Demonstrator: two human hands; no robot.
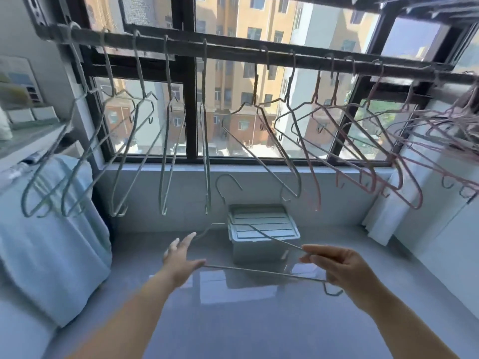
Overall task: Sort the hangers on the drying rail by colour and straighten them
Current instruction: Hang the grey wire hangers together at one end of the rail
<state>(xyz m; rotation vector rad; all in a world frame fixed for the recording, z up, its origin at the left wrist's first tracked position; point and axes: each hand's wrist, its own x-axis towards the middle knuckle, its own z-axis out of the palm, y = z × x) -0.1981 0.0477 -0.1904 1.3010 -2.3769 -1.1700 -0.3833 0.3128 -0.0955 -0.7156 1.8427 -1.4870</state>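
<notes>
Low in the frame, two bare forearms reach forward over a glossy grey floor (233, 327). The right hand (339, 268), lower right, has its fingers clamped on the right end of a grey hanger (259, 272), held level with its hook pointing up. The left hand (181, 257) is spread, fingers straight and apart, thumb at the hanger's left end. Just beyond, a grey lidded box (261, 229) sits on the floor. A blue cloth (51, 242) drapes at left. Above, the rail (233, 51) crosses the window (190, 99), carrying grey hangers (206, 164) at left and centre, pink hangers (396, 161) at right, many tilted.
</notes>
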